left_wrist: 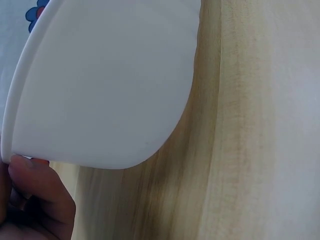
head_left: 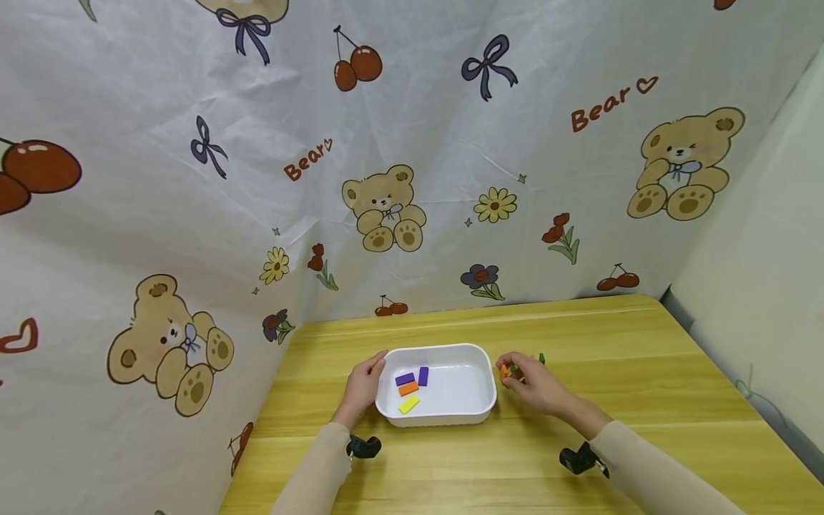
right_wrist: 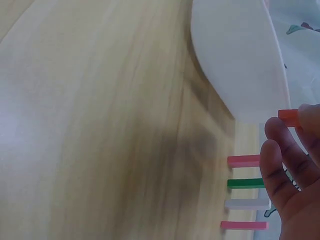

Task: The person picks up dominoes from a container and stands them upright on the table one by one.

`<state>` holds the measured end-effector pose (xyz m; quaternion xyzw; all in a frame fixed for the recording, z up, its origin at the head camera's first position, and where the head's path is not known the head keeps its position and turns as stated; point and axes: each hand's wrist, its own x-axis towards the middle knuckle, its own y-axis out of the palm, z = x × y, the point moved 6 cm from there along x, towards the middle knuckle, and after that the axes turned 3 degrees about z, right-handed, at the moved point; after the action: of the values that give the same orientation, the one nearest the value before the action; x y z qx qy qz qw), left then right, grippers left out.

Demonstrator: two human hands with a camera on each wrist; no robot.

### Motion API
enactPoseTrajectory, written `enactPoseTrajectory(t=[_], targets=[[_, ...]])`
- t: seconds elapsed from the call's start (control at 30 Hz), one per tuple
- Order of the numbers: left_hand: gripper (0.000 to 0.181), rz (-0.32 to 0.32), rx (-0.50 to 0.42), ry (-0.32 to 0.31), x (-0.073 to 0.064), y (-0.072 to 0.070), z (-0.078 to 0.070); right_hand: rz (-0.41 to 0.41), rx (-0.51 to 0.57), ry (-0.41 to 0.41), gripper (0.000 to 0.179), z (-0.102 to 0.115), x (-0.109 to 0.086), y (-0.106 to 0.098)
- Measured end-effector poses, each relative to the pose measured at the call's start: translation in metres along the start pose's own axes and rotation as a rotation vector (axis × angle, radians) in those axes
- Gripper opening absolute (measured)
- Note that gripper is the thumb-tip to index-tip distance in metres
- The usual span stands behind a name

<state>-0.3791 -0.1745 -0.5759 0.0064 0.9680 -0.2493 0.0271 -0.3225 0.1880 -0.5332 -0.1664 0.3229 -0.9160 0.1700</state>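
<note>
Head view, white tray (head_left: 435, 421): sits upright on the wooden bench (head_left: 450, 476), between the two hands and in easy reach of both.
Head view, tray contents: one purple block (head_left: 405, 379), a second purple block (head_left: 423, 376) turned crosswise, an orange block (head_left: 408, 388) and a yellow block (head_left: 408, 405), all in the left half; the right half of the floor gives landing room.
Head view, left hand (head_left: 362, 388): grips the tray's left end, probably to steady it.
Head view, right hand (head_left: 536, 385): just outside the tray's right end, fingers pinching another orange piece (head_left: 504, 371).
Head view, edges: the patterned cloth (head_left: 412, 279) rises behind the bench's far edge; more bench lies on the near side, giving the forearms room.
Left wrist view, rim grip: fingers bent, thumb tip at the rim; the rest of the grasp is cut off by the picture's edge.
Right wrist view, pinch: the orange piece pokes past the fingertips, its end exposed, which should help a clean release; the other fingers are spread.
Right wrist view, row: a pink block (right_wrist: 243, 161), green block (right_wrist: 245, 183), white block (right_wrist: 245, 204) and second pink block (right_wrist: 244, 225) appear to stand on end, gaps between them, so fingers could fit; a low sweep might topple them.
</note>
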Motion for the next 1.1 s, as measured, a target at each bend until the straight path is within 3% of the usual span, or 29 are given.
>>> enactPoseTrajectory(t=[0.53,1.1], targets=[[0.040,0.003,0.000,-0.006,-0.003,0.000,-0.004,-0.012,-0.003,0.094,0.029,-0.026,-0.013,0.011],[0.040,-0.001,-0.011,-0.007,-0.002,0.001,-0.002,-0.061,0.013,0.170,0.027,-0.045,-0.012,0.022]])
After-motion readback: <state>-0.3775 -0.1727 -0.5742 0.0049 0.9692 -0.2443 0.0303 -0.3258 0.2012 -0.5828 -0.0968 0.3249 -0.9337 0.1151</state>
